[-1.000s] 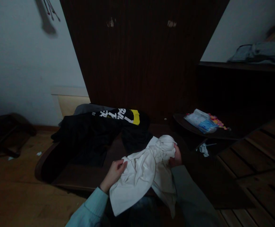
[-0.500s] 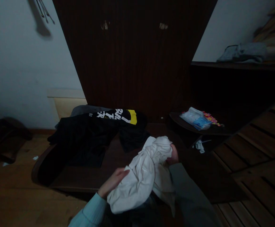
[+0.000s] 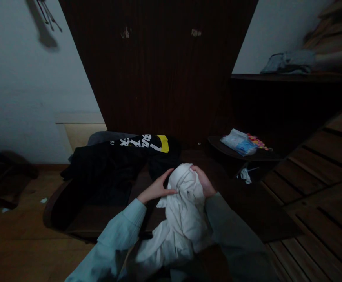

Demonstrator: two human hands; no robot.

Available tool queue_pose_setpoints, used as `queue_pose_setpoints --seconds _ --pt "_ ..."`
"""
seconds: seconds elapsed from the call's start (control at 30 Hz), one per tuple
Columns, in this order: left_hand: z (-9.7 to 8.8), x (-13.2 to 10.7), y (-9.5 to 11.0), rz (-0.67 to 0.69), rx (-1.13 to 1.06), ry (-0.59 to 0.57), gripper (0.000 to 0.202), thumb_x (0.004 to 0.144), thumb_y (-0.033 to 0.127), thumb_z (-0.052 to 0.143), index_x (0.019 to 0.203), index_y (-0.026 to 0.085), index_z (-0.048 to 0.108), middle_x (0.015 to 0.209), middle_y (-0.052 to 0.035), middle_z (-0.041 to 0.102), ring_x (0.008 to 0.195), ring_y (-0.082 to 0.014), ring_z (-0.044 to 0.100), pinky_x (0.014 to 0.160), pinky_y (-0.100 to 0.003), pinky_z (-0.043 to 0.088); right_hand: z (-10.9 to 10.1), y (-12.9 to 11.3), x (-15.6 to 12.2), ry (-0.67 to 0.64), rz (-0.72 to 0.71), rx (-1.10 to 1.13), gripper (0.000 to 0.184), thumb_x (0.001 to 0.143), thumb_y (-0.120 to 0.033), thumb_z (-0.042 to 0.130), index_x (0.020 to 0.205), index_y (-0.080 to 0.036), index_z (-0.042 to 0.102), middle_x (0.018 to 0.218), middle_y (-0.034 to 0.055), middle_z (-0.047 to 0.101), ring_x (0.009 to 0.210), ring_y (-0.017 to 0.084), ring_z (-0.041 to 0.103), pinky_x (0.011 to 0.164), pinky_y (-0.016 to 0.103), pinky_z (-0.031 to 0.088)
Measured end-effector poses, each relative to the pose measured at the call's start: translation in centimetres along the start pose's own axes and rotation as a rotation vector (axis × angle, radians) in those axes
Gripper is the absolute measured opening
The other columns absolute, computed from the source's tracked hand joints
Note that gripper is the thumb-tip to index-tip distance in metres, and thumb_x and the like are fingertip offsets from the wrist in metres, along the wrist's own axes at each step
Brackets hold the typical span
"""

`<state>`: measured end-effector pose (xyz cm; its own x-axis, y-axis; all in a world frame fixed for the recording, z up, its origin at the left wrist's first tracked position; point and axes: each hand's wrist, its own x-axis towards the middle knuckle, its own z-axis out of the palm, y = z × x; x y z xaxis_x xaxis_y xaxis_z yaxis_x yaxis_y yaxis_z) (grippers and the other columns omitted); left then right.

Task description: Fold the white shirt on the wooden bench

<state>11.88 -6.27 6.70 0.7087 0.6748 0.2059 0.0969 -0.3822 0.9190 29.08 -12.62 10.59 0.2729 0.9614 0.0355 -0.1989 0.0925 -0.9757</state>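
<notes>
A bunched white cloth garment (image 3: 185,207) hangs from both hands in front of me, its lower folds reaching toward my lap. My left hand (image 3: 158,187) grips its upper left side, thumb in front and fingers behind. At the upper right edge, my right hand (image 3: 203,182) is wrapped round the fabric. What kind of garment it is cannot be told from the folds. Beyond it, a black garment (image 3: 100,164) with white lettering and a yellow patch lies spread on a dark wooden bench (image 3: 85,221).
A plastic packet (image 3: 238,141) and small colourful items (image 3: 257,141) lie on a low rounded shelf (image 3: 265,157) to the right. Below hangs a crumpled white tissue (image 3: 245,176). Folded cloth (image 3: 291,62) rests on the upper shelf. Wooden slats (image 3: 332,172) run along the right.
My left hand has moved up from the garment's lower side to its top, near my right hand. The garment now hangs more upright. The view has shifted slightly.
</notes>
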Motion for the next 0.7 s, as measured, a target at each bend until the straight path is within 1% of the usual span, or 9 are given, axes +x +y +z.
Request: queue_pose_setpoints --seconds 0.07,0.1,0.2,0.27,0.3,0.37,0.47,0.57,0.7 --pt "0.5 0.8 0.3 -0.041 -0.104 -0.053 0.059 0.057 0.035 0.069 0.109 0.011 0.054 0.106 -0.0117 0.06 0.099 -0.0269 0.053 0.087 -0.038 0.041 0.9 -0.8 0.1 -0.093 0.046 0.034 0.024 0.066 -0.039 0.053 0.074 -0.017 0.059 0.069 0.0032 0.064 0.08 0.021 0.06 0.073 0.032 0.046" --pt "0.6 0.9 0.3 -0.064 -0.168 -0.03 0.054 0.06 0.035 0.067 0.106 0.01 0.056 0.103 -0.011 0.062 0.097 -0.0268 0.054 0.085 -0.037 0.042 0.9 -1.0 0.2 -0.122 0.055 0.056 0.026 0.065 -0.038 0.056 0.081 -0.018 0.059 0.076 0.0033 0.065 0.082 0.021 0.06 0.075 0.033 0.046" --pt "0.4 0.3 -0.1 -0.122 -0.365 0.169 0.047 0.063 0.03 0.061 0.106 0.013 0.055 0.105 -0.0084 0.062 0.099 -0.0247 0.054 0.085 -0.034 0.042 -0.4 -0.7 0.4 -0.114 -0.022 0.092 0.042 0.061 -0.035 0.063 0.101 -0.024 0.054 0.102 0.0036 0.062 0.092 0.02 0.059 0.08 0.033 0.045" --pt "0.0 -0.4 -0.5 -0.195 -0.466 0.308 0.046 0.061 0.024 0.056 0.105 0.014 0.055 0.102 -0.0069 0.063 0.095 -0.0229 0.056 0.082 -0.031 0.044 -1.6 0.6 0.3 -0.098 0.002 0.079 0.051 0.058 -0.032 0.067 0.106 -0.026 0.051 0.111 0.0043 0.058 0.095 0.018 0.057 0.082 0.033 0.044" --pt "-0.3 -0.8 -0.8 -0.245 -0.505 0.364 0.045 0.059 0.022 0.053 0.104 0.014 0.055 0.098 -0.0062 0.064 0.09 -0.0222 0.057 0.079 -0.031 0.045 -2.0 1.5 0.2 -0.095 0.05 0.059 0.054 0.055 -0.029 0.069 0.106 -0.025 0.052 0.109 0.0047 0.058 0.093 0.017 0.058 0.081 0.033 0.045" --pt "-0.9 -1.4 -1.1 -0.348 -0.562 0.432 0.046 0.056 0.02 0.048 0.1 0.013 0.056 0.088 -0.0046 0.066 0.08 -0.0212 0.059 0.071 -0.031 0.047 -2.5 3.6 -0.2 -0.114 0.171 -0.005 0.055 0.047 -0.024 0.073 0.099 -0.022 0.055 0.094 0.0037 0.063 0.083 0.017 0.06 0.075 0.032 0.047" --pt "-2.2 -2.0 -1.3 -0.44 -0.599 0.455 0.038 0.052 0.02 0.047 0.088 0.013 0.059 0.073 -0.0026 0.064 0.07 -0.0204 0.059 0.064 -0.03 0.046 -2.3 6.1 -0.7 -0.188 0.234 -0.091 0.043 0.042 -0.023 0.074 0.082 -0.018 0.059 0.072 -0.0003 0.063 0.066 0.015 0.059 0.062 0.029 0.048" --pt "-3.8 -2.5 -1.2 -0.411 -0.533 0.431 0.028 0.055 0.025 0.055 0.08 0.014 0.06 0.074 -0.0035 0.064 0.073 -0.0205 0.058 0.065 -0.028 0.045 -2.5 6.2 -0.8 -0.139 0.123 -0.168 0.028 0.047 -0.027 0.071 0.07 -0.017 0.059 0.063 -0.0022 0.06 0.057 0.013 0.054 0.054 0.026 0.045" --pt "-6.2 -3.2 -1.7 -0.29 -0.251 0.357 0.029 0.063 0.036 0.057 0.082 0.015 0.06 0.08 -0.0033 0.063 0.079 -0.0198 0.057 0.069 -0.027 0.044 -4.3 3.6 0.2 0.11 -0.126 -0.282 0.022 0.047 -0.02 0.067 0.066 -0.018 0.058 0.061 -0.0039 0.057 0.059 0.012 0.052 0.056 0.024 0.043"
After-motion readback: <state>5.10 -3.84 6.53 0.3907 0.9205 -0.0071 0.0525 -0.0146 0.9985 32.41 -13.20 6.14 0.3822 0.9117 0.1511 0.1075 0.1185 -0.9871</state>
